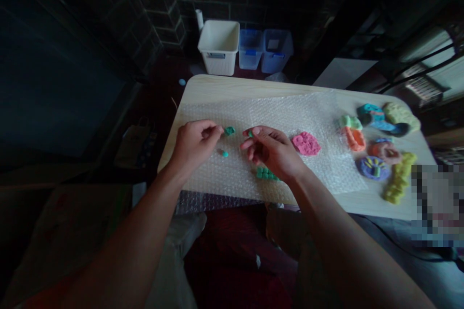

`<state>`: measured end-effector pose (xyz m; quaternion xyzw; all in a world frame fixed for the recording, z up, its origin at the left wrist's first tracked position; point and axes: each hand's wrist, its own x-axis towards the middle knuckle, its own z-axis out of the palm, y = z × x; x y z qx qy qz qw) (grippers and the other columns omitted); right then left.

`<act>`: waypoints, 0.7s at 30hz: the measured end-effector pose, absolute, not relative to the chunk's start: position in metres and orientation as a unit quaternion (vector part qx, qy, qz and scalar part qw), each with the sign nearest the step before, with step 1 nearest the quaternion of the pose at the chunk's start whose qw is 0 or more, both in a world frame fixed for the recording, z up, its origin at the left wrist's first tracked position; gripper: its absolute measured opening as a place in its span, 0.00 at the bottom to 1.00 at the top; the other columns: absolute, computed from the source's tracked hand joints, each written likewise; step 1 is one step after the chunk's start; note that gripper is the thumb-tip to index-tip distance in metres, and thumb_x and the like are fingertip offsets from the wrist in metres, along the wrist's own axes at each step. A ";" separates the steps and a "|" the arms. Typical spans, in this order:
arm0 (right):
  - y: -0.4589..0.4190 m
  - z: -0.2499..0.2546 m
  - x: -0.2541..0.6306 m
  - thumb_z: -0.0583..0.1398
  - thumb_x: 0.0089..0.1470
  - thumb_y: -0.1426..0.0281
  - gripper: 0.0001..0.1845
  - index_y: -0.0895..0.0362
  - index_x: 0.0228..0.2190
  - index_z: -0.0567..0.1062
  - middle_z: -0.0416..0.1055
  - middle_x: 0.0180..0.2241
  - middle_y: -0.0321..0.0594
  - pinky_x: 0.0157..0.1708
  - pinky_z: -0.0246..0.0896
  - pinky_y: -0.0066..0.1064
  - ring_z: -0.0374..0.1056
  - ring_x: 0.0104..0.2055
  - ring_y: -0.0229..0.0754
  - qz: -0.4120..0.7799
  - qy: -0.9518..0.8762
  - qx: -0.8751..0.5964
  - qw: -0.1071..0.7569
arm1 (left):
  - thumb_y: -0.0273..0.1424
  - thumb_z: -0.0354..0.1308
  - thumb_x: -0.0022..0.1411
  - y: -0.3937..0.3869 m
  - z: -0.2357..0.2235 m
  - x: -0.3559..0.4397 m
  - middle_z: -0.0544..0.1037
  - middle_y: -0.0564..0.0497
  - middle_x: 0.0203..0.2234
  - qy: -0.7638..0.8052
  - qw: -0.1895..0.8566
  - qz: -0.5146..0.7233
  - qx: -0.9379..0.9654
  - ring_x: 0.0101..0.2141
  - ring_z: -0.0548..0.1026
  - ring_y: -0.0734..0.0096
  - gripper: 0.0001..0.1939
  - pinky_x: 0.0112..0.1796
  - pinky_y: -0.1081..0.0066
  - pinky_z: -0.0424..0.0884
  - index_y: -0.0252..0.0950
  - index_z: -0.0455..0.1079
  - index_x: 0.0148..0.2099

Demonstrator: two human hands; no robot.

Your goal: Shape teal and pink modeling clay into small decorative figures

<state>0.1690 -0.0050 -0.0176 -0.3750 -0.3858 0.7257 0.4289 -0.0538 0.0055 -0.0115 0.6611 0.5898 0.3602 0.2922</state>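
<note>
My left hand (198, 141) is closed in a pinch at the edge of a dark green lump of modelling clay (229, 131), above the bubble wrap. Between the thumb and index finger of my right hand (270, 147) is a small green bit of clay (250, 133); the other fingers curl loosely. Below my left fingertips lies a small light green ball of clay (225, 153). A block of green clay balls in rows (266, 174) rests partly hidden under my right hand. To its right sits a bumpy pink clay piece (306, 144).
Bubble wrap (319, 106) covers much of the wooden table (213, 84). Several coloured clay shapes stand at the right, including a purple disc (373, 169) and a yellow strip (399, 178). Beyond the far edge are a white bin (219, 48) and two blue bins (277, 53).
</note>
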 end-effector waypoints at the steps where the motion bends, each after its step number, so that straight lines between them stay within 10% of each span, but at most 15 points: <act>1: -0.004 -0.019 0.170 0.72 0.56 0.56 0.17 0.56 0.38 0.81 0.80 0.29 0.36 0.19 0.62 0.25 0.70 0.23 0.34 0.686 -0.414 -0.401 0.445 | 0.35 0.62 0.66 0.003 -0.010 -0.055 0.84 0.49 0.27 0.584 0.300 0.340 0.673 0.29 0.79 0.67 0.11 0.30 0.70 0.70 0.36 0.81 0.34; 9: -0.007 -0.033 0.176 0.67 0.59 0.67 0.14 0.58 0.46 0.80 0.80 0.34 0.40 0.30 0.64 0.32 0.71 0.29 0.38 0.359 -0.687 -0.495 0.393 | 0.29 0.75 0.54 -0.010 -0.014 -0.066 0.85 0.48 0.36 0.551 0.305 0.201 0.750 0.33 0.80 0.65 0.15 0.34 0.67 0.73 0.37 0.80 0.45; 21: -0.011 -0.030 0.166 0.64 0.62 0.68 0.12 0.58 0.43 0.85 0.80 0.30 0.39 0.30 0.60 0.31 0.68 0.27 0.36 0.349 -0.752 -0.463 0.314 | 0.25 0.66 0.63 -0.006 -0.022 -0.061 0.85 0.51 0.33 0.513 0.377 0.246 0.731 0.34 0.83 0.66 0.06 0.37 0.67 0.76 0.37 0.79 0.42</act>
